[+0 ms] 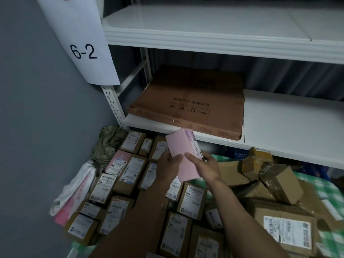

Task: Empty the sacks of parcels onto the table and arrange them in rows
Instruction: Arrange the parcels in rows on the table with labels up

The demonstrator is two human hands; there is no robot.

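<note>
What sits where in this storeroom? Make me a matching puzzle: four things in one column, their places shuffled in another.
Things:
1 pink parcel
2 flat brown carton
3 paper sign reading 6-2
4 white plastic bag

Places:
A lying on the white shelf
B lifted above the rows of boxes
C slumped beside the grey wall
D hanging at the shelf post

Pairs: 1-B, 2-A, 3-D, 4-C

Parcel rows point(130, 183) left of loose parcels point(270, 183).
</note>
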